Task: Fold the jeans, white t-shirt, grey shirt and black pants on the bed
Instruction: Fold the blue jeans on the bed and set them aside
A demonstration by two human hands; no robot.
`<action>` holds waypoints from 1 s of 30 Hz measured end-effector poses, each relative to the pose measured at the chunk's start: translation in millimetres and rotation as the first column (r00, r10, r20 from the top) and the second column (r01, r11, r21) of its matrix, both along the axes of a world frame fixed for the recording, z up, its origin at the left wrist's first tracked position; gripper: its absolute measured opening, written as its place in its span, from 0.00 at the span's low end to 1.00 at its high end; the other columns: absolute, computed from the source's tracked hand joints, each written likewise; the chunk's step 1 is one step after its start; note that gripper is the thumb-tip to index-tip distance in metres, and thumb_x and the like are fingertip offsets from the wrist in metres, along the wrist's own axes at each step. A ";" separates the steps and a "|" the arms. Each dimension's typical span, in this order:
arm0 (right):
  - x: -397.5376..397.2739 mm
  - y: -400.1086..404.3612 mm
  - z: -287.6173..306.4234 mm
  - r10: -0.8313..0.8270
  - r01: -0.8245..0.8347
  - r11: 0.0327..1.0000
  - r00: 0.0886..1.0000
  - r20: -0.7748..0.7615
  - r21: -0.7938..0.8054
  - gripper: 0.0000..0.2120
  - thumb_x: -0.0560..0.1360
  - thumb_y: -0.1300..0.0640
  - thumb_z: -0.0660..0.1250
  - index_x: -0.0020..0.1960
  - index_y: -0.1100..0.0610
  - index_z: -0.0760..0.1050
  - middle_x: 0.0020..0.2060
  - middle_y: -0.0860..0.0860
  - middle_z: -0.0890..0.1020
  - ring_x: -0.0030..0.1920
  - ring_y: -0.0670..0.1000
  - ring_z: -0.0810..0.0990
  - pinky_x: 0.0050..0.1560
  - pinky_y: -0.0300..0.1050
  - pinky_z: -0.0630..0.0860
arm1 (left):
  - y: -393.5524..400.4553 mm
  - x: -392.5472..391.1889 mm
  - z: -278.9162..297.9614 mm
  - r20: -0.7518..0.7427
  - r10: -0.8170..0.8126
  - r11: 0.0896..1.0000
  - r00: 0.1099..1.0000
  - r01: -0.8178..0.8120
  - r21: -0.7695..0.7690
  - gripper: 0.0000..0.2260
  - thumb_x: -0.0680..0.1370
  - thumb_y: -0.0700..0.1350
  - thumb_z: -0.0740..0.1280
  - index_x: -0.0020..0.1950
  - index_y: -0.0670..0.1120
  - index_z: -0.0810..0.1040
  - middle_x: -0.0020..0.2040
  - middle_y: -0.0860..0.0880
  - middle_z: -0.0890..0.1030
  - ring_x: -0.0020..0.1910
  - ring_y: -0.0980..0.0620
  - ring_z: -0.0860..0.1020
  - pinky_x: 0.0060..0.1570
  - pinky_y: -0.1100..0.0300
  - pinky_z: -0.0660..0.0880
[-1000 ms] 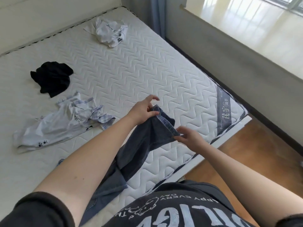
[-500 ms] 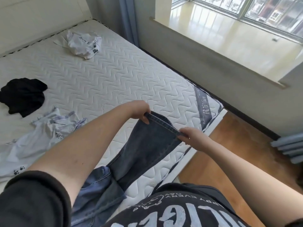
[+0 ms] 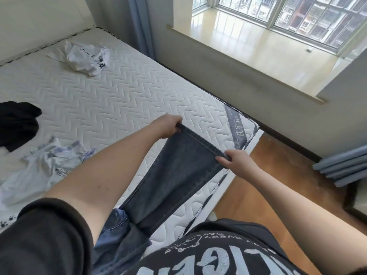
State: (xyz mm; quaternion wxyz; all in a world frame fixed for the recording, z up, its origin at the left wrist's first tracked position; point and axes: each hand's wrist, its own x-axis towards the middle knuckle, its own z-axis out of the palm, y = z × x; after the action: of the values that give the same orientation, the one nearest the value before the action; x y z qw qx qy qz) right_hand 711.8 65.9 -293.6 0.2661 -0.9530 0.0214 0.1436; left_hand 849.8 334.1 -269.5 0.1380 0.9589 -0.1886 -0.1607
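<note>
1. Jeans (image 3: pixel 174 175): one pair, dark blue. One leg is pulled out flat above the near corner of the bed (image 3: pixel 139 92). The rest of the pair lies in a heap at the near edge of the bed, by the person's body.
2. Two hands hold the end of that leg. The left hand (image 3: pixel 166 126) has its fingers curled round the far corner of the hem. The right hand (image 3: pixel 236 161) pinches the near corner. The hem is stretched in a straight line between them.
3. One white t-shirt (image 3: pixel 87 58) lies crumpled at the far end of the bed, near the headboard (image 3: pixel 39 18). It has black letters that read "E MORE" and a big "P".
4. One pair of black pants (image 3: pixel 17 124) lies bunched up at the left edge of the view.
5. One grey shirt (image 3: pixel 45 167) lies crumpled just in front of the black pants. It has small black writing, too small to read, and black paw prints at its near end.
6. The mattress has one grey label (image 3: pixel 238 128) at its corner with light signs on it. They cannot be read for sure.
7. The person's dark top (image 3: pixel 218 255) has pale letters seen upside down; "EVERY" can be read.
8. One window (image 3: pixel 297 16) with a wide sill is on the right, and blue curtains (image 3: pixel 141 26) hang by the wall.
</note>
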 end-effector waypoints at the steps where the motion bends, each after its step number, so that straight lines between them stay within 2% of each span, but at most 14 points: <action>1: 1.1 -1.6 -1.6 -0.076 0.076 0.995 0.997 -0.005 0.058 0.21 0.76 0.45 0.69 0.34 0.59 0.70 0.27 0.49 0.79 0.31 0.53 0.78 0.31 0.43 0.66 | -1.0 0.4 -1.6 -0.035 0.070 0.987 0.997 -0.075 -0.143 0.04 0.78 0.45 0.67 0.47 0.50 0.71 0.49 0.45 0.79 0.45 0.45 0.75 0.38 0.58 0.67; 3: 3.4 -7.6 -4.1 -0.194 0.193 0.967 0.981 -0.012 0.166 0.20 0.75 0.47 0.71 0.34 0.60 0.70 0.26 0.48 0.79 0.33 0.49 0.83 0.29 0.38 0.66 | -4.9 0.0 -4.1 -0.096 0.176 0.912 0.980 -0.199 -0.359 0.07 0.77 0.43 0.70 0.50 0.50 0.73 0.45 0.49 0.78 0.43 0.48 0.75 0.36 0.60 0.68; 4: 4.7 -11.7 -5.4 -0.223 0.221 0.954 0.975 -0.013 0.202 0.20 0.75 0.47 0.72 0.35 0.60 0.69 0.26 0.48 0.78 0.33 0.48 0.84 0.27 0.35 0.65 | -7.6 0.5 -4.8 -0.127 0.211 0.873 0.969 -0.245 -0.421 0.10 0.76 0.44 0.71 0.53 0.51 0.73 0.43 0.50 0.77 0.41 0.51 0.75 0.35 0.62 0.69; 6: 8.4 -19.9 -8.6 -0.245 0.242 0.945 0.970 -0.014 0.221 0.20 0.74 0.48 0.73 0.37 0.63 0.70 0.28 0.51 0.78 0.32 0.47 0.84 0.28 0.34 0.66 | -14.5 4.9 -7.4 -0.142 0.259 0.847 0.955 -0.295 -0.443 0.16 0.74 0.45 0.74 0.59 0.51 0.74 0.43 0.50 0.76 0.41 0.52 0.75 0.37 0.61 0.69; 7: 10.9 -23.5 -11.0 -0.247 0.245 0.942 0.969 -0.021 0.229 0.18 0.74 0.49 0.73 0.39 0.63 0.73 0.30 0.52 0.81 0.32 0.46 0.84 0.30 0.34 0.69 | -18.2 8.5 -9.9 -0.129 0.280 0.855 0.951 -0.308 -0.416 0.17 0.73 0.45 0.75 0.59 0.49 0.76 0.43 0.50 0.77 0.41 0.51 0.75 0.39 0.61 0.68; 9: 15.1 -30.0 -18.6 -0.253 0.260 0.919 0.965 -0.061 0.298 0.10 0.74 0.53 0.74 0.47 0.57 0.76 0.36 0.51 0.85 0.33 0.47 0.84 0.39 0.38 0.78 | -24.8 17.8 -17.0 -0.098 0.312 0.877 0.945 -0.327 -0.352 0.13 0.70 0.49 0.77 0.51 0.47 0.80 0.44 0.49 0.79 0.43 0.50 0.76 0.41 0.61 0.67; 11: 22.4 -37.0 -28.8 -0.250 0.273 0.895 0.962 -0.112 0.351 0.13 0.74 0.55 0.74 0.56 0.51 0.76 0.40 0.50 0.86 0.36 0.50 0.85 0.44 0.45 0.82 | -31.1 27.1 -25.6 -0.117 0.317 0.892 0.941 -0.338 -0.300 0.11 0.69 0.51 0.78 0.44 0.48 0.79 0.43 0.49 0.80 0.44 0.49 0.76 0.41 0.60 0.68; 12: 28.0 -41.2 -34.4 -0.239 0.266 0.909 0.963 -0.123 0.322 0.14 0.74 0.54 0.74 0.57 0.51 0.76 0.41 0.50 0.86 0.37 0.52 0.85 0.46 0.48 0.82 | -34.7 31.8 -30.8 -0.137 0.309 0.901 0.941 -0.336 -0.274 0.11 0.70 0.51 0.78 0.43 0.49 0.78 0.43 0.49 0.80 0.44 0.49 0.77 0.41 0.59 0.70; 14: 42.7 -50.6 -46.8 -0.196 0.226 0.947 0.970 -0.146 0.227 0.09 0.74 0.51 0.74 0.52 0.53 0.81 0.40 0.50 0.85 0.41 0.53 0.84 0.47 0.50 0.79 | -43.9 42.1 -42.2 -0.169 0.276 0.921 0.946 -0.311 -0.235 0.09 0.72 0.50 0.76 0.46 0.50 0.78 0.44 0.49 0.79 0.45 0.47 0.76 0.46 0.56 0.73; 17: 71.7 -65.2 -68.7 -0.190 0.244 0.945 0.952 -0.241 0.218 0.14 0.75 0.48 0.71 0.47 0.59 0.81 0.38 0.55 0.84 0.40 0.54 0.81 0.42 0.47 0.75 | -60.3 62.1 -62.8 -0.230 0.245 0.930 0.942 -0.296 -0.220 0.07 0.78 0.47 0.69 0.53 0.47 0.75 0.47 0.48 0.77 0.46 0.46 0.74 0.44 0.57 0.68; 20: 102.3 -79.1 -93.0 -0.240 0.393 0.838 0.888 -0.392 0.379 0.13 0.77 0.49 0.70 0.47 0.60 0.80 0.37 0.54 0.83 0.39 0.51 0.81 0.40 0.43 0.80 | -77.2 88.0 -87.6 -0.293 0.275 0.917 0.916 -0.342 -0.208 0.07 0.82 0.47 0.63 0.57 0.45 0.71 0.49 0.47 0.76 0.46 0.46 0.73 0.44 0.58 0.64; 22: 124.5 -89.6 -115.8 -0.247 0.459 0.784 0.849 -0.468 0.419 0.11 0.78 0.50 0.69 0.48 0.59 0.80 0.37 0.51 0.83 0.41 0.51 0.81 0.40 0.41 0.81 | -88.3 108.7 -109.1 -0.314 0.308 0.908 0.898 -0.375 -0.184 0.08 0.82 0.47 0.63 0.58 0.45 0.71 0.49 0.47 0.77 0.46 0.47 0.73 0.44 0.58 0.64; 26: 166.4 -113.4 -174.1 -0.218 0.410 0.863 0.830 -0.514 0.296 0.08 0.77 0.52 0.70 0.44 0.57 0.79 0.38 0.53 0.84 0.38 0.52 0.81 0.46 0.51 0.81 | -107.1 147.9 -163.9 -0.298 0.395 0.900 0.869 -0.431 -0.066 0.13 0.77 0.53 0.70 0.54 0.46 0.74 0.48 0.47 0.79 0.47 0.46 0.75 0.44 0.57 0.67; 30: 200.4 -128.3 -219.3 -0.139 0.277 0.947 0.813 -0.565 0.165 0.06 0.76 0.54 0.71 0.42 0.53 0.77 0.32 0.47 0.83 0.35 0.51 0.82 0.44 0.51 0.81 | -125.1 172.3 -219.9 -0.302 0.412 0.902 0.860 -0.432 0.001 0.11 0.76 0.52 0.72 0.53 0.47 0.79 0.52 0.46 0.82 0.52 0.44 0.79 0.47 0.55 0.72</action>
State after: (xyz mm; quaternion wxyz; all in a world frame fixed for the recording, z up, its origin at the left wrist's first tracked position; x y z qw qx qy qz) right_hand 912.2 -62.4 -512.9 0.3759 -0.8246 0.1837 0.3808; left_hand 1022.1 209.0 -489.4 0.2282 0.9369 0.0432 -0.2612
